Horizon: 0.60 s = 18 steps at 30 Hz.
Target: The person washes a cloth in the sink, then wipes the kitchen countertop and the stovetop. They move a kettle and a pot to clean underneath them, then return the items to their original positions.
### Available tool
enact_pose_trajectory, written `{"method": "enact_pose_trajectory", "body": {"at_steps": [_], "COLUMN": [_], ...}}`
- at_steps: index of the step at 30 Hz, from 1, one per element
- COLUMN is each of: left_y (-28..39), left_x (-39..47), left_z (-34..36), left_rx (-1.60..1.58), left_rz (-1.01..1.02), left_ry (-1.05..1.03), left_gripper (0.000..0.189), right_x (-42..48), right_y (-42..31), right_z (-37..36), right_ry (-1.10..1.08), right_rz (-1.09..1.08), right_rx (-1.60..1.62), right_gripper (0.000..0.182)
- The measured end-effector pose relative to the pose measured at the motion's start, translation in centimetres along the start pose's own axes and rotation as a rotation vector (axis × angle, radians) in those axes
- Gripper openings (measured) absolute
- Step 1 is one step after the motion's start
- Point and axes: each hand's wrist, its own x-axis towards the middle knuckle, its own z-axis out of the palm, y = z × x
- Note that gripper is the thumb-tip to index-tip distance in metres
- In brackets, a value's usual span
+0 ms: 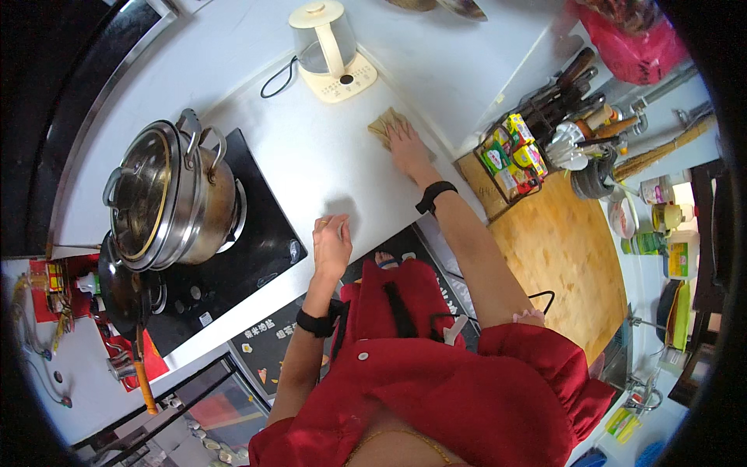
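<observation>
My right hand (407, 149) lies spread on a folded tan cloth (385, 125), pressing it to the white countertop (280, 140). The cloth is near the wall, just below a cream electric glass kettle (332, 55) that stands in the corner. My left hand (332, 239) hovers near the counter's front edge with its fingers loosely curled and holds nothing. Black bands circle both wrists. A steel steamer pot with a glass lid (169, 192) stands on the black cooktop (233, 280), left of my left hand.
A wok with a wooden handle (140, 350) sits on the cooktop's far side. To the right are a wire basket of seasoning packets (508, 157), a utensil holder (589, 175) and a wooden cutting board (560, 257). A sink faucet (642, 397) shows at lower right.
</observation>
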Motion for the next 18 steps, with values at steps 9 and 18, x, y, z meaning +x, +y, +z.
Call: {"method": "enact_pose_trajectory", "body": {"at_steps": [9,18], "left_y": [2.5,5.3], "left_x": [-0.8,2.0], "left_z": [3.8,11.8], "left_rx": [-0.255,-0.029], "left_rz": [0.206,0.129], "left_ry": [-0.268,-0.487], "left_gripper": [0.033,0.059], "right_x": [-13.5,-20.1], "right_y": [-1.8,-0.8], "right_z": [1.3,-6.1], "right_ry": [0.185,0.418], "right_rz": [0.011,0.270], "right_rx": [0.012,0.449], "right_gripper": [0.058,0.041]}}
